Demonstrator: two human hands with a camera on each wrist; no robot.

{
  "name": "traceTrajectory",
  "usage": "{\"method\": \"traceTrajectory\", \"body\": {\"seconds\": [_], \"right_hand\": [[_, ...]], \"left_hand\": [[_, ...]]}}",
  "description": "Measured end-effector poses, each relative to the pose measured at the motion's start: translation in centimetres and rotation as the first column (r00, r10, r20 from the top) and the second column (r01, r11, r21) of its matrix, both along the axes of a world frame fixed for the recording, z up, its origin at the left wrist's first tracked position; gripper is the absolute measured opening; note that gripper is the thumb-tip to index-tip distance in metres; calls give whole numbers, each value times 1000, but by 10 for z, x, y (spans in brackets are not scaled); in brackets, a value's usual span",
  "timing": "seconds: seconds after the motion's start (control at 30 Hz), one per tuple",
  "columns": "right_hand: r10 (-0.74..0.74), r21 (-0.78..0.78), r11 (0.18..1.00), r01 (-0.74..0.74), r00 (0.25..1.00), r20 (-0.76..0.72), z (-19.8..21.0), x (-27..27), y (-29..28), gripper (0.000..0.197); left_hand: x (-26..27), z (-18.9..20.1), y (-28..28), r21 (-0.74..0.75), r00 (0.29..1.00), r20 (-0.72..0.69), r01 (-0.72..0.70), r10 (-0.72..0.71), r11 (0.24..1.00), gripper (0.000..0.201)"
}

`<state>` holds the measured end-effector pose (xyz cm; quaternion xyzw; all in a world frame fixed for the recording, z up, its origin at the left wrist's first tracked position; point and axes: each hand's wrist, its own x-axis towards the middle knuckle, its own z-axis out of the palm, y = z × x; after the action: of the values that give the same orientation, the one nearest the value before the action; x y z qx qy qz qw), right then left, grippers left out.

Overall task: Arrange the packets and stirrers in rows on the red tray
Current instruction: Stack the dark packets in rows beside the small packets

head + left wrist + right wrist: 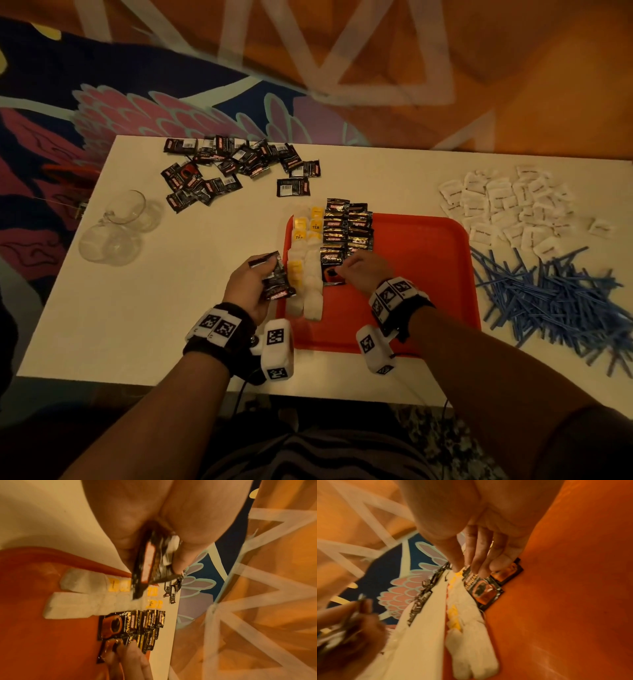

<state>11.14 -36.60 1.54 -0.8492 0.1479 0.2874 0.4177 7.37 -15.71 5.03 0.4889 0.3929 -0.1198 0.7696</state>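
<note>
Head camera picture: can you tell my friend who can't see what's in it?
A person's right hand lays a black coffee packet on a red tray beside rows of tea bags, while the left hand holds more packets. Blue stirrers lie piled on the white table.

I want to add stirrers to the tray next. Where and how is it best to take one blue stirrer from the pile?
Probably pinch one end of a blue stirrer at the pile's left fringe, coming from the red tray side. There single sticks poke out over the bare white table; deeper in, they cross and tangle. The right hand is nearer.
</note>
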Motion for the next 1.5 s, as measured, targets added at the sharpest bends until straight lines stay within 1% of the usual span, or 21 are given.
{"method": "traceTrajectory", "body": {"seconds": [0.1, 0.17, 0.27, 0.33, 0.47, 0.53, 0.57, 0.63, 0.7, 0.73, 0.77, 0.83, 0.87, 0.9, 0.97, 1.0, 1.07, 1.13, 1.23, 1.37, 1.5], "right_hand": [[41, 195, 980, -48, 998, 40, 22, -7, 9, 21], [80, 320, 943, -90, 996, 45, 38, -14, 15, 16], [146, 287, 941, -180, 980, 136, 53, -19, 17, 22], [92, 279, 950, -143, 978, 189, 59, -19, 14, 16], [-31, 250, 967, -48, 952, 305, 62, -20, 7, 15], [-102, 285, 958, 2, 937, 334, 65, -22, 5, 13], [-121, 302, 953, 15, 934, 337, 66, -23, 5, 12], [-126, 327, 945, 7, 930, 344, 69, -27, 5, 22], [-136, 375, 927, 8, 939, 317, 70, -29, 4, 29], [-171, 419, 907, 36, 942, 288, 71, -30, 3, 29], [-235, 483, 870, 96, 943, 236, 72, -30, 2, 25], [-385, 636, 725, 267, 921, 53, 75, -31, 0, 15], [-395, 670, 676, 307, 919, -22, 77, -32, -1, 11], [-350, 648, 704, 291, 936, -41, 77, -32, -3, 10], [-146, 490, 867, 96, 987, 65, 72, -35, -5, 13], [-71, 420, 908, 15, 990, 119, 71, -36, -5, 12], [-52, 371, 929, -22, 981, 187, 68, -37, -6, 12], [-79, 360, 933, -3, 974, 213, 66, -37, -10, 16], [-38, 289, 956, -37, 967, 251, 66, -36, -15, 9], [16, 234, 969, -77, 967, 256, 67, -40, -16, 16], [50, 155, 984, -91, 967, 248, 61, -42, -18, 16]], "left_hand": [[2, 8, -14, 6, 996, 73, 58, -59, 998, 9], [3, 14, -25, 36, 992, 100, 79, -83, 996, 9], [5, 20, -34, 39, 985, 130, 112, -116, 993, 9], [6, 25, -36, 35, 982, 135, 130, -133, 991, 14], [7, 29, -33, 19, 990, 32, 136, -137, 991, 51], [5, 28, -32, -45, 968, -62, 239, -241, 970, 61], [3, 28, -33, -58, 941, -91, 321, -325, 945, 57], [-2, 32, -40, -37, 910, -75, 406, -408, 913, 33], [-2, 36, -46, -1, 940, 15, 342, -342, 940, 10], [-1, 38, -49, 17, 955, 56, 291, -291, 957, 8], [0, 38, -49, 41, 966, 87, 240, -243, 970, 9], [4, 38, -49, 144, 969, 126, 192, -211, 971, 12], [5, 37, -49, 203, 965, 139, 191, -221, 960, 13], [6, 37, -49, 244, 962, 149, 188, -228, 951, 14], [7, 38, -51, 264, 956, 165, 193, -242, 945, 13], [7, 39, -53, 251, 952, 172, 205, -252, 946, 12], [5, 40, -56, 227, 941, 186, 239, -283, 944, 8], [3, 40, -57, 267, 918, 189, 295, -350, 918, 6], [2, 37, -57, 269, 893, 135, 383, -429, 883, 13], [2, 33, -64, 130, 907, 101, 395, -409, 909, 19], [1, 28, -74, 207, 903, 89, 395, -420, 895, 22]]}}
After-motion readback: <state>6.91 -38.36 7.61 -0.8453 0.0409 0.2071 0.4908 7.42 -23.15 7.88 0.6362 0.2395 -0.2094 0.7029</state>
